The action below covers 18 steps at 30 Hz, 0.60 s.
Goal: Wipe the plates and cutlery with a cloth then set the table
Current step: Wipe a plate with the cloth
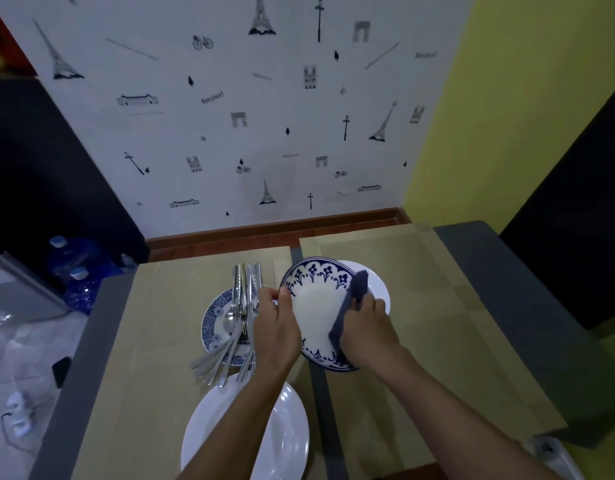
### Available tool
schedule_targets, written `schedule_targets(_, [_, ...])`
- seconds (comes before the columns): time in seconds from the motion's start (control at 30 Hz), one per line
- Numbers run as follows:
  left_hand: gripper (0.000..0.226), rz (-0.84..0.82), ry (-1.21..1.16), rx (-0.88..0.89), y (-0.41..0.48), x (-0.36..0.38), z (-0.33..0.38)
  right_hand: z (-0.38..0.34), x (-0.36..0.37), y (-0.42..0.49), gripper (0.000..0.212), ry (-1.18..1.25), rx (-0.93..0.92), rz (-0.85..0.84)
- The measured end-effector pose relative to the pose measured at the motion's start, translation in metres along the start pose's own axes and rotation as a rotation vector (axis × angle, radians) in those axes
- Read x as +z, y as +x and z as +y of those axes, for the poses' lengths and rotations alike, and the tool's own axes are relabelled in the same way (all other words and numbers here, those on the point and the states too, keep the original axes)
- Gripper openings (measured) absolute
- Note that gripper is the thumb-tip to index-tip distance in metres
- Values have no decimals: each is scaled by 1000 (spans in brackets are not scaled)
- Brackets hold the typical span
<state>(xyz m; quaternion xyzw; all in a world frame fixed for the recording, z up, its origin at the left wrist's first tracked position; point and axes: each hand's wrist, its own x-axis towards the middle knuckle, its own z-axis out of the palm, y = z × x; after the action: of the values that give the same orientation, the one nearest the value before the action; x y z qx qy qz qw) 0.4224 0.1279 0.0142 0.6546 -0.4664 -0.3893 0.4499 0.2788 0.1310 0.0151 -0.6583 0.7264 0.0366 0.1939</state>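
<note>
Wiping is under way at the centre of the frame: the left hand (276, 327) pinches the tilted blue-patterned plate (314, 306) by its rim while the right hand (366, 327) clasps a dark cloth (351, 303) against its face, so the next move likely calls for setting it on the counter (437, 323).

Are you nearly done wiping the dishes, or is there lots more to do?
Early on, it seems. Done: nothing I can confirm as wiped. In hand: the left hand holds the blue-rimmed plate while the right hand rubs it with the dark cloth. Left: the cutlery lies heaped on the patterned plate, the near white plate and the far white plate wait, and no place is set.
</note>
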Motion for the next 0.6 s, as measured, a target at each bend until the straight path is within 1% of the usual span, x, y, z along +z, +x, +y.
schedule_targets(0.07, [26,27,24,29,6,-1,1,-2,9,-9,52,50,-58,-50])
schedule_targets(0.1, [27,29,27,35,8,-2,1,-5,15,-12,46,108,-147,-33])
schedule_targets(0.13, [28,25,25,40,9,-3,0,-8,18,-15,44,186,-258,1])
schedule_targets(0.2, [29,-11,16,41,8,-3,-5,-11,22,-16,54,282,-451,56])
schedule_targets(0.23, [27,-37,3,40,6,-2,-6,-10,24,-12,58,301,-476,99])
schedule_targets(0.27, [26,-61,-9,39,4,0,-7,-9,25,-8,57,325,-446,163])
schedule_targets(0.33, [27,-71,-4,53,0,4,-7,-7,23,-3,48,377,-335,312])
schedule_targets(0.37, [28,-67,5,62,0,6,-7,-7,21,-2,45,387,-317,331])
schedule_targets(0.4, [29,-66,5,60,1,8,-5,-9,20,-3,43,394,-341,311])
schedule_targets(0.53, [31,-50,-55,20,11,5,-7,-6,19,-16,40,393,-530,124])
schedule_targets(0.6, [31,-40,-68,1,16,2,-12,5,16,-20,36,356,-537,71])
